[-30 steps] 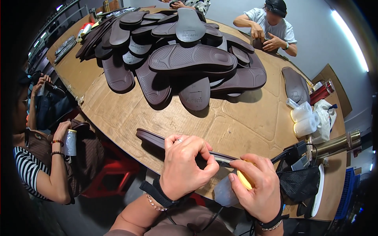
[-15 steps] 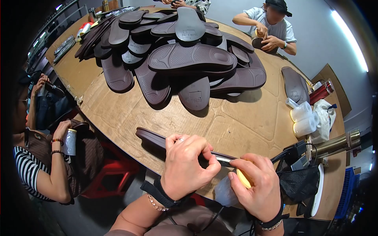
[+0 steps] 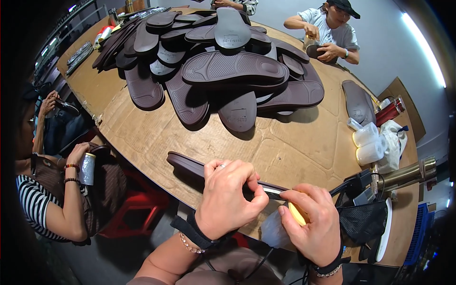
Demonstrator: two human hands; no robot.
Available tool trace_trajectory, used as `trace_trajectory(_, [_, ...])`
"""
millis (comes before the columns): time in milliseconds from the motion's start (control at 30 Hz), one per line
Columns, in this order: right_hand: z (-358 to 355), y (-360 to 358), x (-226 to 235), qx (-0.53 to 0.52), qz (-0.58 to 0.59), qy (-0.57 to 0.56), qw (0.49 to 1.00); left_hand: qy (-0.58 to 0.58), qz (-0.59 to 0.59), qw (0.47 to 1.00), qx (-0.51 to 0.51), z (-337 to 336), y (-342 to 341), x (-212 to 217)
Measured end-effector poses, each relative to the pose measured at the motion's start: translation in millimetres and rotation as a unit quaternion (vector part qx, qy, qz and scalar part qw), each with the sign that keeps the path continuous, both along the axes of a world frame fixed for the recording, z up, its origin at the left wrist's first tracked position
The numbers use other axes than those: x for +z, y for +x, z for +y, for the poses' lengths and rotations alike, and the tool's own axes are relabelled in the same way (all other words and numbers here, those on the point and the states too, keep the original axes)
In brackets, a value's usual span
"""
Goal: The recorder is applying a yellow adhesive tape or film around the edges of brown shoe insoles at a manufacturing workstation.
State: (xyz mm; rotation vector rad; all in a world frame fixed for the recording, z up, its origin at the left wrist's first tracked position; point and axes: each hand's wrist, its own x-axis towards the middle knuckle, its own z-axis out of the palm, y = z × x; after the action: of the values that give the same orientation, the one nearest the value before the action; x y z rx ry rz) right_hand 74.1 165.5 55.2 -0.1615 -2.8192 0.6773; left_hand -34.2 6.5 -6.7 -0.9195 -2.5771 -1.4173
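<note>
**Hands working the edge of a brown sole at the table's near edge**

Left hand is closed on a dark brown shoe sole, thumb and forefinger pinched together on its upper rim where a pale sliver shows between the fingertips. The sole lies on its side along the near edge of the cardboard-covered table, its free end running out to the person's left. Right hand is curled shut around a small yellow object, too hidden to name, and held just beside the sole's right end. At the table's far side sits a big heap of brown soles; white rolls stand near the right edge, and a brass-coloured nozzle points in from the right.

By the look of it, the step in hand is trimming or cleaning the sole's rim. The next move calls for a steady pinch from the left hand while the right brings its yellow piece along the edge, without letting the sole roll flat.

Against the earlier frames almost nothing has moved: both hands keep the same grip and the sole lies in the same place. Only the person at the far right corner has shifted their hands slightly.
</note>
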Motion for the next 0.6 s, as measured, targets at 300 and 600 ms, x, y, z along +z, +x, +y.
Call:
trace_trajectory(300, [0,0,-1,-0.004,0.007,-0.002,1.000,-0.023,-0.030,0.999,-0.018,-4,-5,0])
trace_trajectory(600, [-3,0,0,-0.011,0.016,-0.007,1.000,0.042,-0.114,0.991,-0.048,-21,-14,5])
